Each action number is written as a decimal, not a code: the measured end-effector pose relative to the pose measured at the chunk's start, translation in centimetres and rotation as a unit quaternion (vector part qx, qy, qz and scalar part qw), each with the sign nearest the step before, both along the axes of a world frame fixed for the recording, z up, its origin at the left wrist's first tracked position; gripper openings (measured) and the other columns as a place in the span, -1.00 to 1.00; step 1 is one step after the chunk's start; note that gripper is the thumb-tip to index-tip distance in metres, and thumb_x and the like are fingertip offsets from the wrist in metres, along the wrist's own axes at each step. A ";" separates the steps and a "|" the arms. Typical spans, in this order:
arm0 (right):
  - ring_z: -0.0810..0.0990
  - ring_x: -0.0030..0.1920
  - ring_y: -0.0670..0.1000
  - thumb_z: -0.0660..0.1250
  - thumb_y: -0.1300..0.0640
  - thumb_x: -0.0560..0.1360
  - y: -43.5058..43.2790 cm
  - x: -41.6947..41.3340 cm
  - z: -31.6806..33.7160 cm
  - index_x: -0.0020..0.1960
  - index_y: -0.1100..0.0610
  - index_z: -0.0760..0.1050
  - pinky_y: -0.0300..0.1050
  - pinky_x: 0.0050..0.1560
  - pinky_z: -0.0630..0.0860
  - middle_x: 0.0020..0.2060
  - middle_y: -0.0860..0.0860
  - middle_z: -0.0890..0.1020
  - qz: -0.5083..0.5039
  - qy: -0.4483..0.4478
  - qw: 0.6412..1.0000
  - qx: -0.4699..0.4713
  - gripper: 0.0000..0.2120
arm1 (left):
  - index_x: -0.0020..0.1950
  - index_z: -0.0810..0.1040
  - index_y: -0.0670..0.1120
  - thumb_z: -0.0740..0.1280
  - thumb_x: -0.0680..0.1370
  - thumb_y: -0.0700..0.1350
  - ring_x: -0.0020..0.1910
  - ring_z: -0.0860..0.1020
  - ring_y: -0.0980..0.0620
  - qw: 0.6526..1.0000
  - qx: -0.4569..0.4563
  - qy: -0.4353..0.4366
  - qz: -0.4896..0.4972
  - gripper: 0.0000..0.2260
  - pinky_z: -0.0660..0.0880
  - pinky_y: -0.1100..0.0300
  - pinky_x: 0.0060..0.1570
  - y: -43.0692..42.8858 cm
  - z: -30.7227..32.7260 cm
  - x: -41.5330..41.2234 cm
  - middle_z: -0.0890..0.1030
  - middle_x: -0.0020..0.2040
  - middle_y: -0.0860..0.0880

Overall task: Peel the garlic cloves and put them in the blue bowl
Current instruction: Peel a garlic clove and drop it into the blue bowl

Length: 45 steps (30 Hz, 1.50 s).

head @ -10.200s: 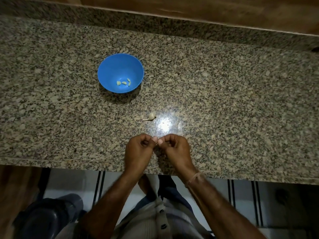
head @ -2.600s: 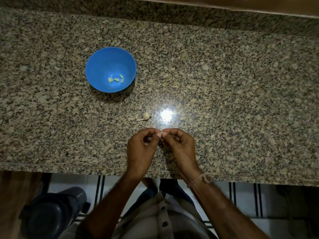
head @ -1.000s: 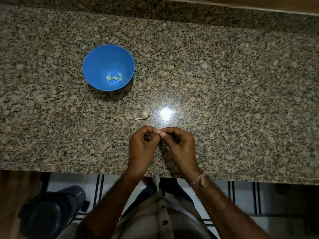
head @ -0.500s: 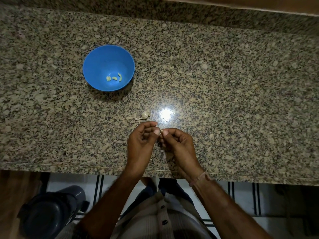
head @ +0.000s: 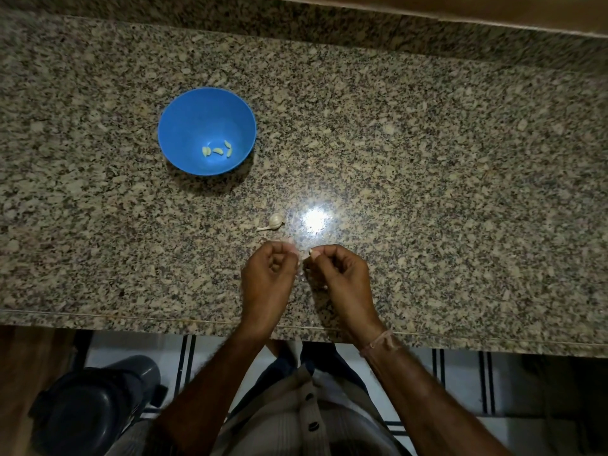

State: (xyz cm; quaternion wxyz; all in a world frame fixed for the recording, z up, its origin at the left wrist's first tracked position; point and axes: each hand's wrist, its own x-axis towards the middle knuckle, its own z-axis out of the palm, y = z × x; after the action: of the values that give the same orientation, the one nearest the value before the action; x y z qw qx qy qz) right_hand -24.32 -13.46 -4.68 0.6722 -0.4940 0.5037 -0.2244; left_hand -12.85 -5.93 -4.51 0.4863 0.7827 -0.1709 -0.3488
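Left hand [head: 268, 278] and right hand [head: 339, 279] meet at the fingertips, both pinching a small garlic clove [head: 305, 255] above the worktop [head: 427, 159], a few peeled cloves [head: 217, 150] in the blue bowl [head: 184, 126].

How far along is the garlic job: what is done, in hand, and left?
Done: three peeled cloves lie in the bowl. In hand: the left hand and right hand pinch a clove between them, apparently mid-peel. Left: that clove, plus the garlic piece on the counter.
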 end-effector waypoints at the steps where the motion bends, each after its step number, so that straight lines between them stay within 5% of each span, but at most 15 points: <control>1: 0.69 -0.08 0.05 0.39 0.16 0.65 -0.1 -0.1 -0.2 0.01 0.20 0.67 -0.06 0.00 0.65 -0.10 0.16 0.73 0.007 0.010 1.000 -0.007 -0.87 | -0.17 0.58 -0.06 0.37 0.66 0.03 -0.32 0.57 -0.08 1.000 0.008 -0.022 -0.007 -0.74 0.55 -0.03 -0.26 0.2 -0.2 0.0 0.60 -0.31 -0.04; 3: 0.69 -0.06 0.07 0.37 0.10 0.67 -0.1 -0.2 -0.7 -0.02 0.17 0.65 0.02 0.03 0.64 -0.10 0.11 0.73 0.026 0.026 0.999 -0.020 -0.83 | -0.20 0.50 -0.04 0.33 0.69 0.00 -0.41 0.45 0.02 0.998 0.021 -0.061 -0.023 -0.72 0.39 0.07 -0.36 0.4 -0.5 0.0 0.51 -0.36 0.01; 6: 0.65 -0.12 0.04 0.35 0.08 0.68 -0.3 -0.1 -1.0 -0.06 0.16 0.62 0.01 -0.02 0.61 -0.16 0.13 0.69 0.045 0.043 0.997 -0.038 -0.80 | -0.04 0.54 -0.01 0.43 0.60 -0.18 -0.23 0.57 0.15 0.995 0.044 -0.086 -0.026 -0.89 0.52 0.20 -0.24 0.5 -1.2 0.0 0.61 -0.17 0.08; 8: 0.65 -0.15 0.00 0.37 0.11 0.67 -0.4 0.1 -0.8 -0.05 0.17 0.63 -0.06 -0.07 0.61 -0.17 0.13 0.69 0.051 0.040 0.997 -0.044 -0.82 | -0.11 0.59 0.02 0.49 0.57 -0.06 -0.24 0.58 0.17 0.993 0.055 -0.101 -0.026 -0.88 0.51 0.30 -0.27 0.8 -1.4 0.1 0.63 -0.22 0.09; 13: 0.69 -0.09 -0.10 0.46 0.16 0.60 -0.8 1.5 -0.5 0.00 0.12 0.69 -0.18 -0.05 0.61 -0.14 -0.08 0.73 0.133 0.059 0.977 -0.153 -0.95 | -0.11 0.57 0.03 0.48 0.55 -0.14 -0.21 0.55 0.22 0.981 0.083 -0.165 -0.051 -0.87 0.47 0.24 -0.26 2.6 -1.8 0.8 0.58 -0.20 0.12; 17: 0.59 -0.03 -0.05 0.46 0.05 0.57 -0.9 5.8 -1.1 -0.03 -0.01 0.69 -0.05 -0.08 0.53 -0.11 -0.13 0.67 0.251 0.134 0.903 -0.321 -0.96 | -0.18 0.55 0.04 0.50 0.52 -0.17 -0.28 0.54 0.19 0.978 0.130 -0.158 -0.048 -0.81 0.43 0.22 -0.30 4.8 -2.2 1.1 0.58 -0.28 0.11; 21: 0.57 0.01 0.03 0.47 0.02 0.55 -0.5 9.6 -2.0 -0.09 -0.03 0.67 0.01 -0.12 0.53 -0.12 -0.09 0.66 0.320 0.195 0.844 -0.384 -0.94 | -0.18 0.53 0.05 0.51 0.53 -0.16 -0.26 0.56 0.09 0.981 0.122 -0.146 -0.029 -0.80 0.56 0.03 -0.23 5.8 -2.5 1.1 0.57 -0.26 0.09; 24: 0.60 -0.01 0.03 0.44 0.07 0.58 -0.2 8.9 -1.8 -0.06 0.01 0.70 0.04 -0.07 0.57 -0.12 -0.07 0.67 0.280 0.159 0.870 -0.374 -0.92 | -0.14 0.53 0.08 0.49 0.53 -0.16 -0.23 0.56 0.12 0.980 0.121 -0.153 -0.032 -0.81 0.58 0.00 -0.19 5.9 -2.7 1.0 0.57 -0.23 0.11; 28: 0.67 0.06 -0.08 0.42 0.24 0.63 -0.9 2.7 -0.4 0.14 0.14 0.71 -0.18 0.10 0.59 0.00 -0.04 0.68 0.162 0.113 0.920 -0.340 -0.86 | -0.09 0.51 0.12 0.51 0.55 -0.14 -0.22 0.55 0.18 0.982 0.081 -0.168 -0.031 -0.77 0.57 0.09 -0.23 6.1 -2.9 1.0 0.54 -0.20 0.15; 31: 0.61 0.06 -0.10 0.40 0.35 0.61 -0.8 -1.5 -0.7 0.24 0.20 0.66 -0.34 0.15 0.52 0.07 0.00 0.63 0.143 0.172 0.911 -0.347 -0.77 | 0.00 0.52 0.11 0.52 0.54 -0.19 -0.18 0.55 0.20 0.980 0.070 -0.182 -0.038 -0.75 0.58 0.10 -0.20 5.8 -3.1 1.0 0.53 -0.10 0.14; 36: 0.56 0.14 0.14 0.37 0.35 0.56 0.3 -0.3 -2.4 0.31 0.23 0.60 -0.05 0.15 0.50 0.17 0.16 0.58 0.207 0.230 0.883 -0.354 -0.67 | 0.02 0.55 0.01 0.52 0.53 -0.22 -0.17 0.53 0.18 0.976 0.052 -0.199 -0.064 -0.79 0.50 0.28 -0.18 4.6 -2.9 0.9 0.52 -0.07 0.10; 39: 0.56 0.10 0.15 0.34 0.39 0.57 0.1 1.6 -2.1 0.28 0.27 0.61 -0.13 0.10 0.45 0.14 0.20 0.58 0.218 0.205 0.888 -0.348 -0.70 | 0.07 0.52 -0.01 0.50 0.55 -0.21 -0.13 0.55 0.07 0.973 0.037 -0.212 -0.082 -0.79 0.54 0.12 -0.15 4.1 -2.7 0.8 0.50 -0.02 0.09; 43: 0.55 0.11 0.16 0.44 0.29 0.55 -0.5 0.2 -2.0 0.31 0.23 0.58 -0.08 0.12 0.48 0.15 0.18 0.55 0.201 0.229 0.886 -0.349 -0.68 | 0.36 0.52 -0.08 0.49 0.57 -0.22 0.07 0.56 -0.01 0.958 0.023 -0.260 -0.120 -0.62 0.56 0.09 -0.02 2.5 -2.6 1.1 0.48 0.23 -0.02; 45: 0.52 0.10 0.10 0.50 0.26 0.54 0.4 -0.6 -1.9 0.33 0.20 0.56 -0.26 0.10 0.44 0.13 0.14 0.53 0.197 0.227 0.890 -0.344 -0.62 | 0.41 0.52 -0.12 0.50 0.56 -0.24 0.13 0.56 -0.07 0.948 0.044 -0.283 -0.138 -0.57 0.54 0.07 0.00 1.5 -2.6 1.4 0.50 0.27 -0.08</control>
State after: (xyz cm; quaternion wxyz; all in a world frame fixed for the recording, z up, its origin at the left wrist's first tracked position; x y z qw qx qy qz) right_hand -24.93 -13.10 -6.54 0.3584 -0.8206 0.4261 -0.1286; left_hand -11.41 -4.46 -7.16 0.3303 0.8387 -0.3920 -0.1841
